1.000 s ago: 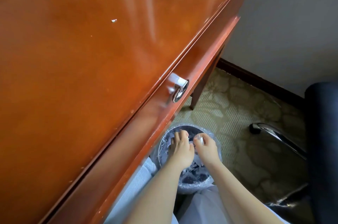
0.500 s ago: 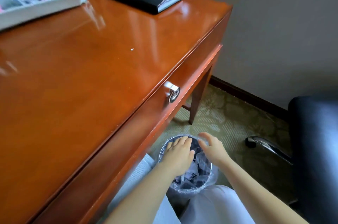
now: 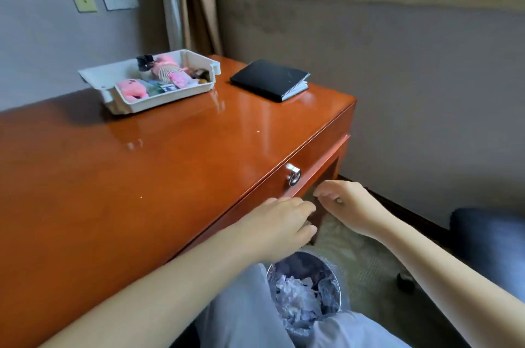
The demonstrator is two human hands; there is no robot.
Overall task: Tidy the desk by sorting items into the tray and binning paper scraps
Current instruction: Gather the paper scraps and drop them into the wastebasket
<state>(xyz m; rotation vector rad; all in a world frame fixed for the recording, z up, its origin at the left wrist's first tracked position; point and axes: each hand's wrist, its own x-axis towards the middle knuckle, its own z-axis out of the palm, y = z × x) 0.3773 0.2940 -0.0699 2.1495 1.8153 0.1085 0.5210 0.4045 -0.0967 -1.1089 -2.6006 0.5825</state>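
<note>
A white tray (image 3: 159, 100) at the desk's far left holds pink soft toys and several small items. On the floor between my knees stands a round bin (image 3: 335, 276) lined with clear plastic, with torn paper scraps (image 3: 298, 296) inside. My left hand (image 3: 279, 222) hovers at the desk's front edge, above the bin, fingers loosely apart and holding nothing. My right hand (image 3: 345, 204) is raised just below the drawer's metal ring pull (image 3: 293, 175), fingers curled loosely, nothing visible in it. A tiny white scrap (image 3: 258, 132) lies on the desk top.
A black notebook (image 3: 270, 80) lies at the desk's far right corner. The glossy wooden desk (image 3: 142, 177) fills the left. A dark office chair (image 3: 488, 236) stands at the right, a caster (image 3: 405, 281) near the bin. Wall and window lie behind.
Both hands have risen out of the bin to the level of the desk's front edge. The head has tilted up, bringing the tray, notebook and window into view.
</note>
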